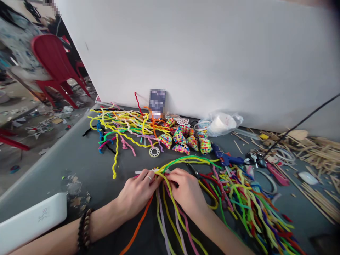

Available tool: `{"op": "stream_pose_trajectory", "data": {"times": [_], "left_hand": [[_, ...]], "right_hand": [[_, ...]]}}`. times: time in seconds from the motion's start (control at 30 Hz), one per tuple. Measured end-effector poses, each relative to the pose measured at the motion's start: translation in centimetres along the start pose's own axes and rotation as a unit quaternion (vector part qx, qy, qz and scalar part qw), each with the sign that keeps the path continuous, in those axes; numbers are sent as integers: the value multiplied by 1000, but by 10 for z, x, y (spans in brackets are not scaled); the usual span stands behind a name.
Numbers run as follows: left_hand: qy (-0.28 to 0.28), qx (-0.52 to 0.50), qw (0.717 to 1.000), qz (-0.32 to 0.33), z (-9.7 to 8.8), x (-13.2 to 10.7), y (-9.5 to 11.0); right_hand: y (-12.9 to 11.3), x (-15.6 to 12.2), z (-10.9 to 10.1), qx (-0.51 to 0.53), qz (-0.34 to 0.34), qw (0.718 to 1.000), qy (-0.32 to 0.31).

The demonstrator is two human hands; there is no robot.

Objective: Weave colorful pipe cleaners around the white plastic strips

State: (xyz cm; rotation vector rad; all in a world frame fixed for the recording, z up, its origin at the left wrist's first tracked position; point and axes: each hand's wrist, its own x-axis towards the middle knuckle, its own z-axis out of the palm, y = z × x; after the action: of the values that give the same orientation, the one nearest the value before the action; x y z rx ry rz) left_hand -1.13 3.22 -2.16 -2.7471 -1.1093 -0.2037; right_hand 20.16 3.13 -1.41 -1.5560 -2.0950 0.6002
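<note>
My left hand, with a ring on one finger, and my right hand meet at the table's near middle. Both have their fingers closed around a bundle of fuzzy pipe cleaners. Yellow and green stems arch from the grip to the right; orange, lilac, pink and yellow ones hang down toward me. The exact pinch point is hidden by my fingers. A flat white piece lies just behind the fingertips. To the right spreads a large pile of mixed pipe cleaners. A black-handled tool lies beside my right hand.
More pipe cleaners lie back left, near colourful dotted pouches and a holed white ring. A blue glue gun, pink cutter and wooden sticks are right. A white power bank is front left; a person sits beyond.
</note>
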Motion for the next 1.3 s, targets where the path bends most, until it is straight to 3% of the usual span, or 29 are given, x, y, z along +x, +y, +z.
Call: {"op": "stream_pose_trajectory", "data": {"times": [0.3, 0.7, 0.9, 1.1, 1.3], "left_hand": [[34, -14, 999, 12, 7, -4, -3], [104, -51, 993, -11, 8, -5, -2], [82, -42, 996, -5, 8, -5, -3], [130, -45, 990, -4, 10, -4, -2], [148, -54, 987, -44, 9, 0, -1]], "right_hand": [[9, 1, 16, 73, 58, 993, 74], [1, -3, 15, 87, 36, 994, 62], [5, -1, 13, 93, 24, 994, 47], [5, 1, 9, 117, -9, 993, 28], [-2, 0, 5, 151, -13, 988, 32]]}}
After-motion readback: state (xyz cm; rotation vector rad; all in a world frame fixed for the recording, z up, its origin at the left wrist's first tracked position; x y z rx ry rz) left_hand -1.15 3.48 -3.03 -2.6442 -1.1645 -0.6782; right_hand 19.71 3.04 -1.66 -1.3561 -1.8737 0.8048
